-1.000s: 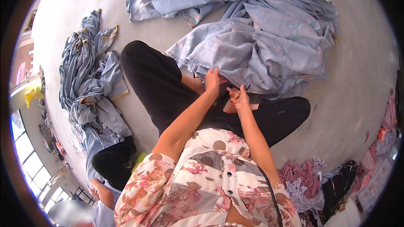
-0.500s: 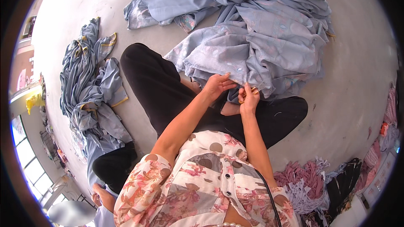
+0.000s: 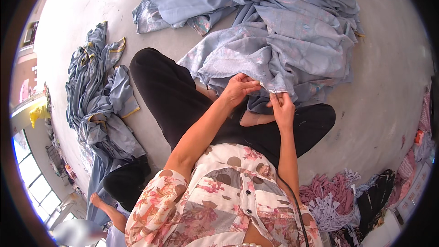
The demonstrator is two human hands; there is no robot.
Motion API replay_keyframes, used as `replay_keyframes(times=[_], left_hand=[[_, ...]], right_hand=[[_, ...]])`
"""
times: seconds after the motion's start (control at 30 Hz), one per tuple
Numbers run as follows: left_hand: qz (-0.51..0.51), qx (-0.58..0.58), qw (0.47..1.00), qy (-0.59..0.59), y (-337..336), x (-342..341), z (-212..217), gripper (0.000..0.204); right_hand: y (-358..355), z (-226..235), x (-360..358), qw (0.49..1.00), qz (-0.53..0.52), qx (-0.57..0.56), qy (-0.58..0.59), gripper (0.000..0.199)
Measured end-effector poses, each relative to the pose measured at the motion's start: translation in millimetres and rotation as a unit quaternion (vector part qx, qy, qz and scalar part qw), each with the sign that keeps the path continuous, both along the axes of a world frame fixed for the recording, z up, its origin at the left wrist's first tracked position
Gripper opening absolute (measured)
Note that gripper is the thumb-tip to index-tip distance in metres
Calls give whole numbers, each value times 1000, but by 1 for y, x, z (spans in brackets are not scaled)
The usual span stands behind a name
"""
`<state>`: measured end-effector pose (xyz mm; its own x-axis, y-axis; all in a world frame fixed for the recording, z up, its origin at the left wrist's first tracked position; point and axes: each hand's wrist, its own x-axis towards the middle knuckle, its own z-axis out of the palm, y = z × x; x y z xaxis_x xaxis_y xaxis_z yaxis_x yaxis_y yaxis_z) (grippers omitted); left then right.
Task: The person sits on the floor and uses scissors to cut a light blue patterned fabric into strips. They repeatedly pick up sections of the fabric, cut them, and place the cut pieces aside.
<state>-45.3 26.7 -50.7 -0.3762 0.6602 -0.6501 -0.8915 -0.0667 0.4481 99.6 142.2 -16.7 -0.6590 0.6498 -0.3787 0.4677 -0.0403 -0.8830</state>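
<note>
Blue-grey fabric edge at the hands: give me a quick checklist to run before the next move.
1. Left hand grips the blue-grey fabric edge: ok.
2. Right hand pinches the same edge beside it: ok.
3. Edge between the hands visible, not buried in folds: ok.
4. Small tool in the right fingers: cannot tell, too small.
5. Fabric bulk lies on the floor ahead, clear of the black-trousered legs: not ok, it drapes over the lap.
6. Second fabric pile on the left apart from this one: ok.
</note>
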Motion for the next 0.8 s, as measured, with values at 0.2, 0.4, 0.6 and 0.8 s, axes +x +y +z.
replay_keyframes(times=[0.2,0.4,0.6,0.8], left_hand=[[15,39,999,1,2,-8,-3,26],[42,52,998,-15,5,-5,-4,30],[0,38,999,31,6,-1,-8,31],[-14,40,998,47,6,4,-16,32]], right_hand=[[11,13,-14,978,49,203,23,21],[13,-7,-29,991,59,117,29,20],[12,-7,-39,981,73,178,32,19],[13,-11,-38,965,83,247,18,19]])
